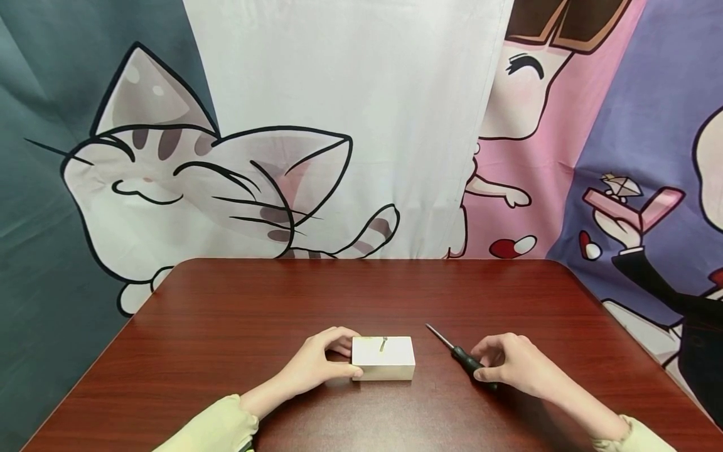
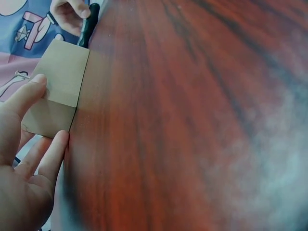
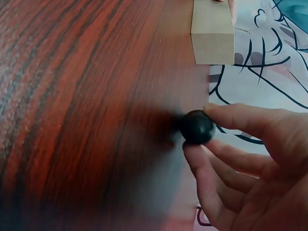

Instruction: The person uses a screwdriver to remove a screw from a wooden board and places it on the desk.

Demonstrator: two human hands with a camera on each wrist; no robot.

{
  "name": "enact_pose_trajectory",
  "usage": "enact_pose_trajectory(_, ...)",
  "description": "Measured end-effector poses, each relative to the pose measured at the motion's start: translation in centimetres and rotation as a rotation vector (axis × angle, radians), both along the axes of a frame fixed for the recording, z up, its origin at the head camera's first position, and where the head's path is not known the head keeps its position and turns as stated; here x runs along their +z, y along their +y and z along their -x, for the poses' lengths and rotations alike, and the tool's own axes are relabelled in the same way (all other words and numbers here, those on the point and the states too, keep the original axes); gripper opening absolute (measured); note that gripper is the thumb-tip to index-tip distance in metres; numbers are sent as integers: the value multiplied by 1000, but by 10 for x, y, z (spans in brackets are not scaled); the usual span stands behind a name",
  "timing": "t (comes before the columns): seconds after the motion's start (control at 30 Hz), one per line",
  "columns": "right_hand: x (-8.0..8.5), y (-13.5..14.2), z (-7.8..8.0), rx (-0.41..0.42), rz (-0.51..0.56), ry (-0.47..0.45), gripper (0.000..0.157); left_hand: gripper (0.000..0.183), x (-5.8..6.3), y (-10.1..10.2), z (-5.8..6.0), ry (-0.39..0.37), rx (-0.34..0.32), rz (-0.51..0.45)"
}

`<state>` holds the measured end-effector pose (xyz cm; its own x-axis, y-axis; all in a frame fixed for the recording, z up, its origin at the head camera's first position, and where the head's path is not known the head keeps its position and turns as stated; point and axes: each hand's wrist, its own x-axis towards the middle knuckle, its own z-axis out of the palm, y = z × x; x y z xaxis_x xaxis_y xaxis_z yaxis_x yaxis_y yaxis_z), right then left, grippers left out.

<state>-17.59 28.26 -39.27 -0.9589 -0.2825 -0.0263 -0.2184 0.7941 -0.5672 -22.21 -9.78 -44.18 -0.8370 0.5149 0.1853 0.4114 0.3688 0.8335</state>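
A pale wooden block (image 1: 383,372) lies on the table, and a small screw (image 1: 383,344) stands out of its top face. My left hand (image 1: 322,359) grips the block's left end, thumb on the near side and fingers at the far side and end. To the right of the block is a screwdriver (image 1: 464,360) with a black handle and a metal shaft. Its handle is pinched between the thumb and fingers of my right hand (image 1: 516,363). The screwdriver's tip points away and left, apart from the block. In the right wrist view, the handle's round black end (image 3: 198,127) faces the camera.
The reddish-brown wooden table (image 1: 316,295) has rounded far corners. Right behind it hangs a cloth backdrop (image 1: 350,69) printed with a cartoon cat and figures. Pale yellow-green sleeves (image 1: 217,427) cover both forearms.
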Motion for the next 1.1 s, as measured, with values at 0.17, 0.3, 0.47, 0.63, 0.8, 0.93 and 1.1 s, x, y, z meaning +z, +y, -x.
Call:
enact_pose_trajectory(0.17, 1, 3, -1, 36, 13, -59, 22, 50, 0, 1, 1, 10, -4, -2)
enact_pose_trajectory(0.3, 3, 3, -1, 52, 36, -119, 21, 49, -1, 1, 2, 11, -3, -4)
enact_pose_trajectory(0.47, 5, 1, -3, 77, 75, -185, 23, 50, 1, 0, 4, -2, -31, 10)
enact_pose_trajectory(0.63, 5, 2, -5, 61, 86, -213, 23, 53, 9, -1, 6, 26, -54, 59)
enact_pose_trajectory(0.8, 5, 4, -4, 57, 93, -238, 23, 54, 20, 3, 3, 87, 1, 63)
enact_pose_trajectory(0.93, 4, 5, -3, 67, 90, -241, 23, 38, 28, 7, 0, 153, 51, 25)
enact_pose_trajectory(1.1, 2, 5, -2, 88, 83, -230, 22, 25, 30, 15, -2, 197, 78, -7)
